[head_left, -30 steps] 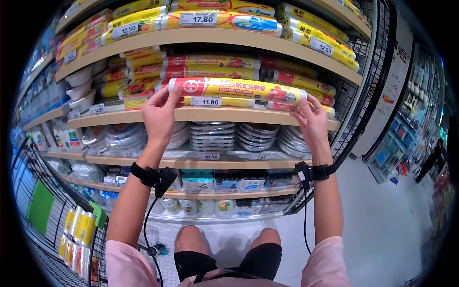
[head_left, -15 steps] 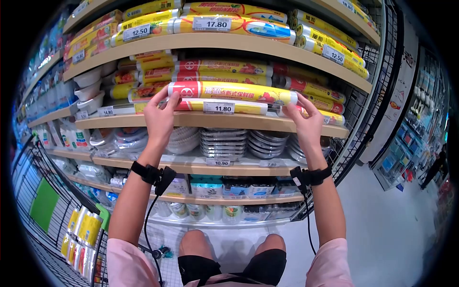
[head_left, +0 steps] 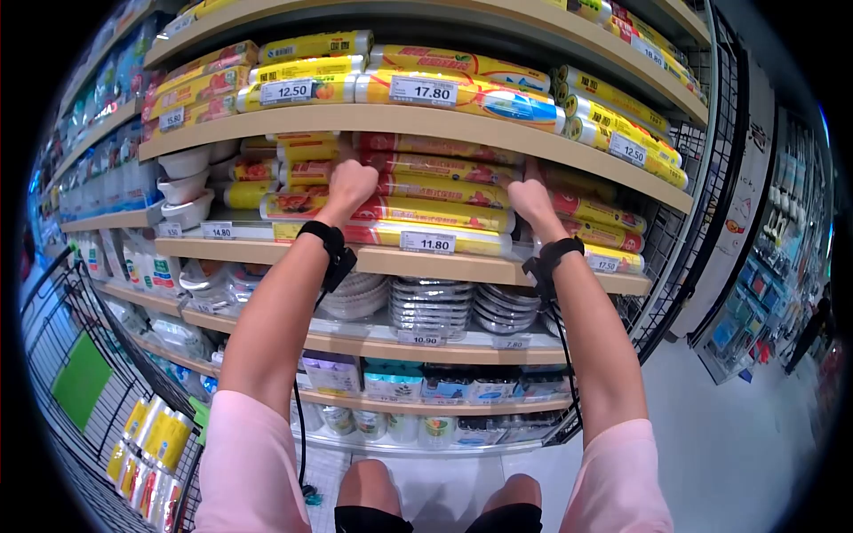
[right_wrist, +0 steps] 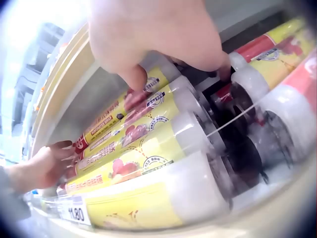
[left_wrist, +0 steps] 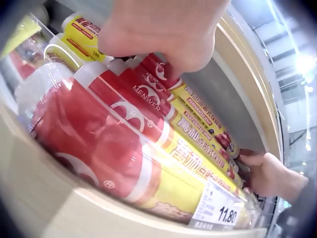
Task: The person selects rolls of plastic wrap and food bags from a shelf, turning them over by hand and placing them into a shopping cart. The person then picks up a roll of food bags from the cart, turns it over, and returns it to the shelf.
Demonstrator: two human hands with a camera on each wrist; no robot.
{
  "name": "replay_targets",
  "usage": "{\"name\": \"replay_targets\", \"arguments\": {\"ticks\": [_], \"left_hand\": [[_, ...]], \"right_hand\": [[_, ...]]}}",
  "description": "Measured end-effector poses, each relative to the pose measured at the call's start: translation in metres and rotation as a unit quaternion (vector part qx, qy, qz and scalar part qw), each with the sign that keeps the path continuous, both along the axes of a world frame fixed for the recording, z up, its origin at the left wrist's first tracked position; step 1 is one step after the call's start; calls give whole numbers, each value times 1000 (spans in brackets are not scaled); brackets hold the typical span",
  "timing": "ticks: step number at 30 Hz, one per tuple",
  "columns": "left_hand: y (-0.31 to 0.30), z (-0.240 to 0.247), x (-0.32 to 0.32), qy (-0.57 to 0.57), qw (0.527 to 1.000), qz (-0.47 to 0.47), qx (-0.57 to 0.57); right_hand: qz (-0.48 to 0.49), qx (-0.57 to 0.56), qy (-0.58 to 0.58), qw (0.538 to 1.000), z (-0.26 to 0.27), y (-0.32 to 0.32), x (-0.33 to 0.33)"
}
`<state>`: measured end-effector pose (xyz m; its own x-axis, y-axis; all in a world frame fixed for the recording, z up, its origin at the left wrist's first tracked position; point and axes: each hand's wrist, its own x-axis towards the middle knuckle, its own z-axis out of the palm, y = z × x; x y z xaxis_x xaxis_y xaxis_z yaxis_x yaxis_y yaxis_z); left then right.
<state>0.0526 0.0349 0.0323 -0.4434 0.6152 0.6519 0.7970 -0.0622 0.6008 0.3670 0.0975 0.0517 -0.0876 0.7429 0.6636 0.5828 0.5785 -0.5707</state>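
Both hands reach into the shelf bay, one at each end of a printed plastic-wrap roll (right_wrist: 106, 119) at the back of the stack. My left hand (head_left: 354, 184) has its thumb on the roll's red end, the other fingers hidden behind it. At the opposite end, my right hand (head_left: 531, 197) holds the roll with thumb in front and fingers past the tip. Several matching red-and-yellow wrap rolls (head_left: 435, 213) lie in front, parallel to it, above the 11.80 price tag (head_left: 428, 242).
A wooden shelf edge (head_left: 409, 123) runs just above the hands. Other rolls (head_left: 604, 235) lie to the right, and white bowls (head_left: 185, 191) are stacked at left. Foil trays (head_left: 431, 306) sit one shelf below. A wire cart (head_left: 53, 302) containing packaged rolls stands at lower left.
Both hands have moved forward into the shelf, carrying the wrap roll from in front of the shelf edge to the back of the stack. The head view has shifted slightly.
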Motion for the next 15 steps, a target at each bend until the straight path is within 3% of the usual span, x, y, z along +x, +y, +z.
{"name": "replay_targets", "arguments": {"ticks": [1, 3, 4, 8, 13, 15], "left_hand": [[1, 6, -1, 19, 995, -16, -93], [-8, -13, 17, 68, 990, -21, 124], [-4, -13, 12, 63, 995, -30, 71], [0, -19, 4, 96, 983, -67, 142], [-9, -26, -4, 81, 971, -155, 166], [-22, -30, -1, 57, 984, -138, 97]], "right_hand": [[7, 15, -32, 999, -5, 21, -4], [-54, 109, -108, 987, -11, 38, -10], [-72, 129, -127, 981, -13, 35, -13], [-14, 77, -78, 994, -19, 51, -8], [-68, 17, -139, 988, -9, -2, -5], [-116, 41, -169, 978, -17, -26, -10]]}}
